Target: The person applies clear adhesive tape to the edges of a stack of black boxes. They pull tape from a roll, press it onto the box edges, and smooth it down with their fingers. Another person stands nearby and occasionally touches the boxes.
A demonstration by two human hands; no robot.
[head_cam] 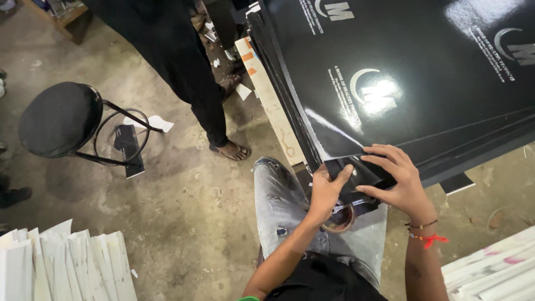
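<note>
A tall stack of glossy black printed sheets fills the upper right, resting on a pale wooden board. At its near corner lies a small folded black piece. My left hand grips the piece's left edge, thumb on top. My right hand presses flat on its right side, fingers spread; a red thread and a dark band circle that wrist. A roll of brown tape sits on my lap just under the hands. My grey-jeaned knee points toward the stack.
Another person in dark trousers and sandals stands on the concrete floor at top centre. A black round stool is at left, with a small black piece under it. White folded card stacks lie at bottom left and bottom right.
</note>
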